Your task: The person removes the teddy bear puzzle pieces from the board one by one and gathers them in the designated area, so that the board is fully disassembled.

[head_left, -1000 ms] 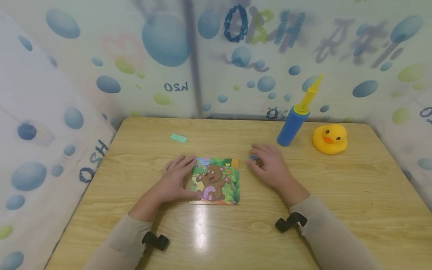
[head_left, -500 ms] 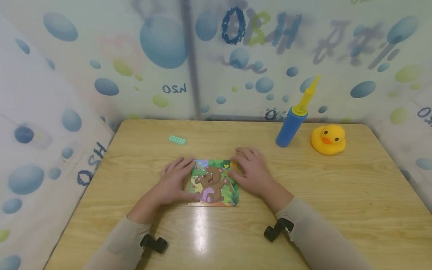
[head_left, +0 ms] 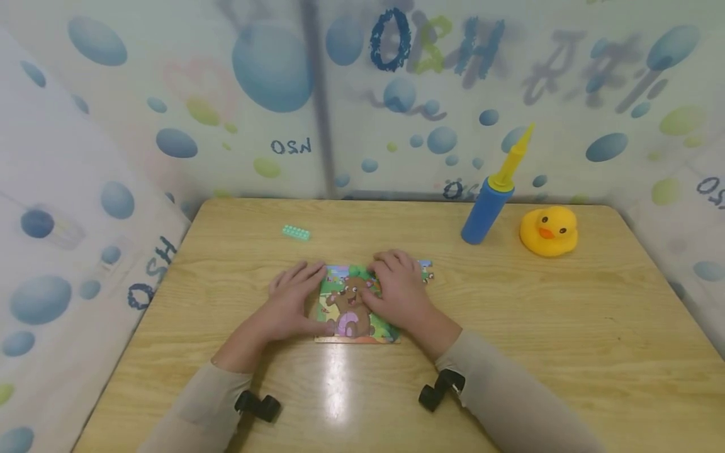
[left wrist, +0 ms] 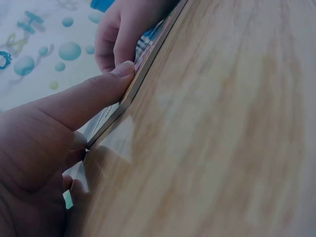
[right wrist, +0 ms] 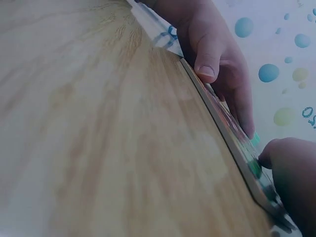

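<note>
A square jigsaw puzzle with a brown bear on it lies flat on the table. My left hand rests at its left side, thumb on the lower left part and fingers at the upper left corner. In the left wrist view, the thumb presses near the board's edge. Over the puzzle's upper right part lies my right hand, its thumb and fingertips on the picture, hiding much of that side. Just right of this hand, a loose puzzle piece with knobbed edges shows partly from behind it.
Behind the left hand lies a mint-green toy brick. A blue hand pump with a yellow nozzle stands at the back right, beside a yellow rubber duck. A patterned wall borders the table's far edge.
My right hand has moved left from the loose piece, over the puzzle's right edge and onto the picture. The loose piece now shows to its right. My left hand has stayed put.
</note>
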Available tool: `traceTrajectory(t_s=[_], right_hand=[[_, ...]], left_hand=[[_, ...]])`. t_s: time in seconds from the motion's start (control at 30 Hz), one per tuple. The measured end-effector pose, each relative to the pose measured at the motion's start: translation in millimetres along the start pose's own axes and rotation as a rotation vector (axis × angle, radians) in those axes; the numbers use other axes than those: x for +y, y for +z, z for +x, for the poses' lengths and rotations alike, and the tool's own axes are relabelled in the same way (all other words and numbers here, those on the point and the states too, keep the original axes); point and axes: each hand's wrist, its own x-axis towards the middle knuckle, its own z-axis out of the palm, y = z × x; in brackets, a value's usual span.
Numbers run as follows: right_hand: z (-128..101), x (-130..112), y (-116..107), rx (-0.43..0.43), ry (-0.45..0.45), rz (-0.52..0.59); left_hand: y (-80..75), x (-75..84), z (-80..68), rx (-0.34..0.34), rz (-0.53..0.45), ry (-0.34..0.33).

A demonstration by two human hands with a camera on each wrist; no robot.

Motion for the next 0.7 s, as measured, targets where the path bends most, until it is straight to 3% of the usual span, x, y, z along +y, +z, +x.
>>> traceTrajectory(t_s=[0.7], right_hand=[[-2.5,-6.9,-3.0,0.004,0.03,0.006]], left_hand=[[-1.5,2.8,-0.4,-0.016,-0.018,-0.006]])
